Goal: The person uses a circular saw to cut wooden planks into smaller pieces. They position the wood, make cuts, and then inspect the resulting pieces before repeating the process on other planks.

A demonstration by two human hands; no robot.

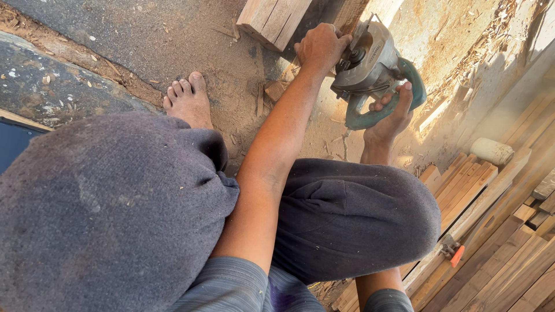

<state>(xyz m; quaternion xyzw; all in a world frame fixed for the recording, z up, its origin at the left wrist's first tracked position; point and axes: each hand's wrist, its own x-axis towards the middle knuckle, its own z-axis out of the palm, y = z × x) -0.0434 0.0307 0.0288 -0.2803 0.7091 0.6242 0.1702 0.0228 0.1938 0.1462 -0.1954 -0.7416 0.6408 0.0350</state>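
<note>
At 1 o'clock, saw: I see a handheld circular saw with a teal handle, resting over a wood piece mostly hidden beneath it.
Right hand: fingers wrapped closed around the teal handle.
Left hand: clamped over the saw's front housing, just beside the blade guard.
At 12 o'clock, block: a timber block lies on sawdust-covered ground.
At 10 o'clock, foot: a bare foot near the cut line.
At 4 o'clock, stock: stacked planks.
Risk: I judge kickback or slipping could endanger the foot and left fingers.

Dusty dark grey trousers, a striped grey-blue shirt, bare feet.
</note>
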